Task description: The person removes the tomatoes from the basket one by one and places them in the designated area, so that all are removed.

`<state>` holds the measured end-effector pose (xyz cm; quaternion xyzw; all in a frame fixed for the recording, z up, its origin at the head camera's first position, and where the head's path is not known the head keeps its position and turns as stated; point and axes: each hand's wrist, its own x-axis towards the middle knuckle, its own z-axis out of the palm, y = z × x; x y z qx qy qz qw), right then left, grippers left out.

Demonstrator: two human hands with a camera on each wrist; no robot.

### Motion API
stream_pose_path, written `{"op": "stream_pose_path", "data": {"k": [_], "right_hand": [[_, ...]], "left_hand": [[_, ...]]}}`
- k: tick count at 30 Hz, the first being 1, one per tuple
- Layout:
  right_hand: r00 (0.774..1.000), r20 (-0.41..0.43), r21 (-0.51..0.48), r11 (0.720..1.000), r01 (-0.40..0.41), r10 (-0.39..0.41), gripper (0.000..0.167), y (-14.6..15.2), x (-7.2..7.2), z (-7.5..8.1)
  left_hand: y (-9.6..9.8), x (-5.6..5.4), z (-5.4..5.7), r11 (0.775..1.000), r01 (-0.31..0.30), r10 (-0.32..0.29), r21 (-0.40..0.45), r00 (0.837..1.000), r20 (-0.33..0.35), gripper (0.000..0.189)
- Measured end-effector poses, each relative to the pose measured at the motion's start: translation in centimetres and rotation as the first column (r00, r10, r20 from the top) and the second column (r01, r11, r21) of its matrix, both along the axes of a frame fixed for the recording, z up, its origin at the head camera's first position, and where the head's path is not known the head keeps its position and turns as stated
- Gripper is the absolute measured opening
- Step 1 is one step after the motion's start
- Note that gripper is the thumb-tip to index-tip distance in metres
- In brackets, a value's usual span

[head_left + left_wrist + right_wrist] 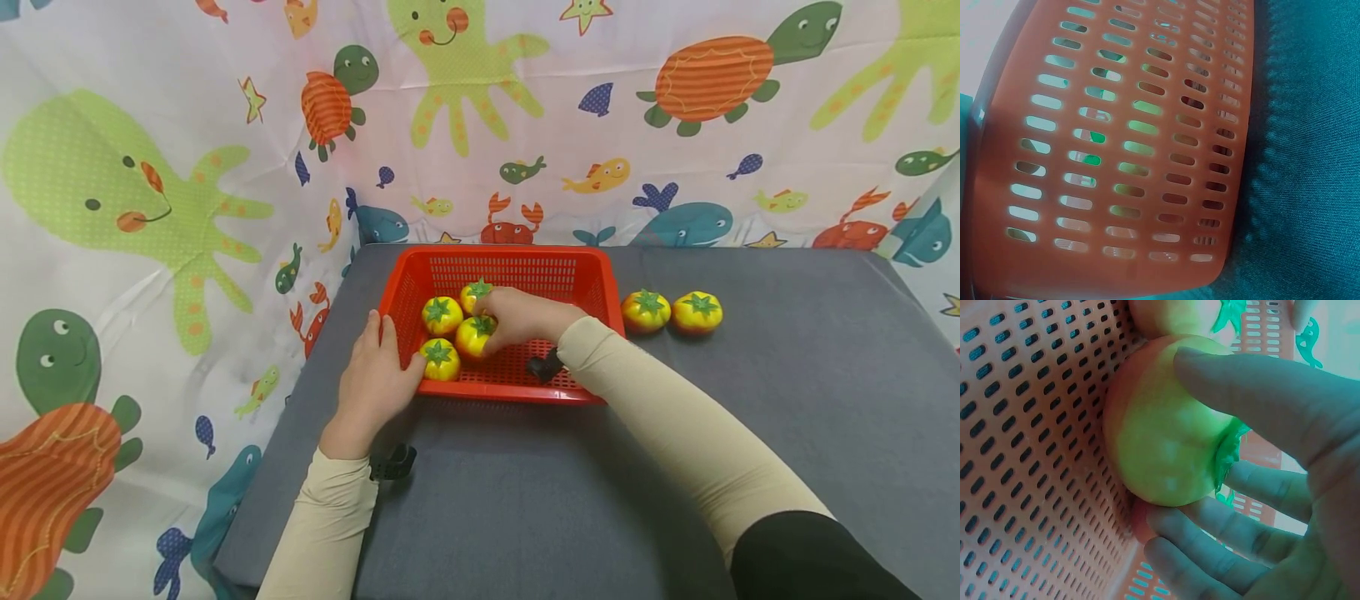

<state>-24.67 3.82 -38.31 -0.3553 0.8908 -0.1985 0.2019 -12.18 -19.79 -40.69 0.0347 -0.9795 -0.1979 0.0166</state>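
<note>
A red plastic basket (517, 392) with slotted walls holds several yellow-and-red tomatoes with green leafy tops. My right hand (525, 315) reaches inside and grips one tomato (1166, 431), thumb on one side and fingers on the other. Beside it lie a left tomato (441, 316), a front tomato (440, 360) and a back tomato (476, 293), partly covered by the hand. At the front left corner my left hand (375, 379) holds the basket rim, thumb toward the front tomato. The left wrist view shows only the basket wall (1129, 262), without the hand.
Two more tomatoes, one nearer (646, 312) and one farther right (697, 313), sit on the grey tabletop (810, 400) right of the basket. A curtain with sea-animal prints (480, 192) borders the table at the back and left.
</note>
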Motion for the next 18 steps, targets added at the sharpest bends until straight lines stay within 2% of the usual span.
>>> {"op": "stream_pose_path", "data": {"k": [5, 18], "right_hand": [[0.999, 0.003, -0.001, 0.999, 0.044, -0.044, 0.066, 0.4, 0.3, 0.4], [0.996, 0.021, -0.029, 0.996, 0.088, -0.088, 0.067, 1.6, 0.9, 1.0]], "left_hand": [[0.0, 0.0, 0.0, 1.000, -0.002, 0.001, 0.004, 1.000, 0.009, 0.090], [0.1, 0.0, 0.1, 1.000, 0.006, -0.006, 0.010, 1.000, 0.010, 0.089]]}}
